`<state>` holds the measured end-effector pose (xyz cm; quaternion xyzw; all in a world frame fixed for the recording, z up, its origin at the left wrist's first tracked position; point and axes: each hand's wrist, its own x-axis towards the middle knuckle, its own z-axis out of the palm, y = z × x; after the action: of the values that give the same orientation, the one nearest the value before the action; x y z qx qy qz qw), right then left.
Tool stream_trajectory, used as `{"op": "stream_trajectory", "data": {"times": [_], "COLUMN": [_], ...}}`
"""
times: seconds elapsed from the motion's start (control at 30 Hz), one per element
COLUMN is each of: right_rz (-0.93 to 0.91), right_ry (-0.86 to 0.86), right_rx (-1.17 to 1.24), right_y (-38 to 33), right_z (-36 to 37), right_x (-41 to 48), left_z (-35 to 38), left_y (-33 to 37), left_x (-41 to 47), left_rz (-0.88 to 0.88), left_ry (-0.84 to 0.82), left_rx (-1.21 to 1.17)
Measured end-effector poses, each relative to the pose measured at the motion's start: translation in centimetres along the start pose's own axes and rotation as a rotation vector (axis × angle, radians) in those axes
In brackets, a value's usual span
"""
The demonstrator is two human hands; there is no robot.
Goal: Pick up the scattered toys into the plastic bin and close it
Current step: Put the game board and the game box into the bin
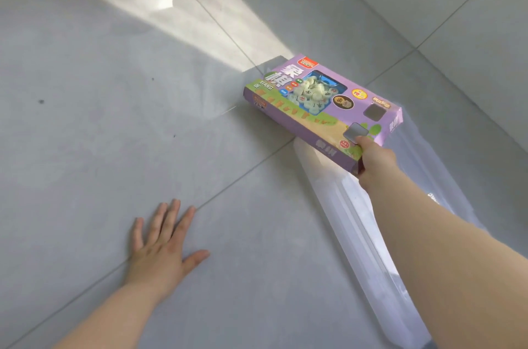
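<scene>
Slippage is the worry: the right hand [375, 161] pinches only the near corner of the purple game box [320, 108], held above the far end of the plastic bin [353, 214], so it could swing and catch the rim. The left hand [163, 245] lies flat on the floor [85, 134], holding nothing.

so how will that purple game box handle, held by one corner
The purple game box is probably stiff: it juts out flat from the right hand gripping one corner. Loose pieces showing inside likely slide, so it may feel far-end heavy and droop.
</scene>
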<state>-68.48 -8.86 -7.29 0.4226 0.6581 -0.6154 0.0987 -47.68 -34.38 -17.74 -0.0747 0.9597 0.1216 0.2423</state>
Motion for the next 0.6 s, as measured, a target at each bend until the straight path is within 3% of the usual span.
{"op": "stream_trajectory", "data": {"times": [0.07,0.17,0.27,0.33,0.47,0.53,0.6], "right_rz": [-0.043,-0.067,-0.110,-0.132,-0.186,-0.189,-0.179], "right_ry": [-0.031,-0.065,-0.073,-0.076,-0.093,-0.084,-0.051], "right_rx": [0.073,0.132,0.164,0.205,0.350,0.353,0.364], "right_y": [0.0,0.2,1.0,1.8,3.2,4.0,4.8], "right_z": [-0.7,-3.0,-6.7,-10.0,-18.0,-21.8,-26.2], "right_x": [-2.0,-5.4,-9.1,-12.1,-19.3,-22.5,-26.2], "left_z": [-0.5,-2.5,-4.3,-4.6,-6.5,-9.2,-12.3], "left_y": [0.3,0.4,0.6,1.9,7.8,11.7,15.8], "left_x": [0.2,0.3,-0.9,-3.2,-9.0,-11.5,-15.0], "left_rz": [-0.050,-0.064,-0.030,-0.066,-0.023,-0.032,0.045], "left_ry": [0.096,-0.152,-0.194,-0.150,0.101,0.056,-0.130], "left_rx": [-0.002,0.073,-0.049,-0.345,-0.980,-1.309,-1.569]}}
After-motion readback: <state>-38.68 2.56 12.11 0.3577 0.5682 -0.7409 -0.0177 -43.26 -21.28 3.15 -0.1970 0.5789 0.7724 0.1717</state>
